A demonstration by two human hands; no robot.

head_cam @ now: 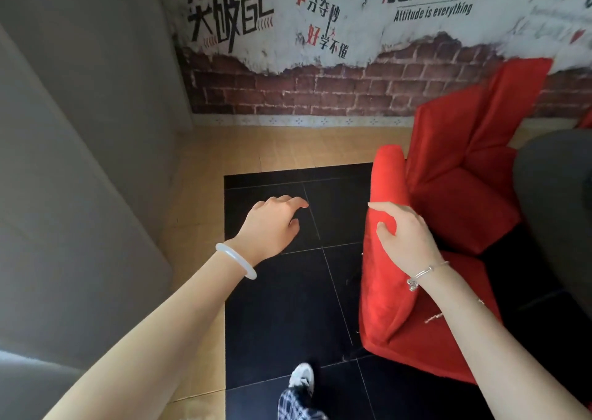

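Observation:
A red fabric armchair (461,176) stands at the right on black floor tiles (288,307). My right hand (407,237) lies over the top of its near armrest (384,176). The thumb is on the outer face and the fingers reach over the top, gripping it. A thin silver bracelet is on that wrist. My left hand (272,224) hovers above the black tiles to the left of the chair. Its fingers are loosely curled and it holds nothing. A white bangle sits on that wrist.
A grey panel (80,163) fills the left side. The back wall (320,83) shows printed brick and slogans. A dark grey rounded object (557,195) sits right of the chair. My white shoe (302,376) and plaid trouser leg are on the tiles below.

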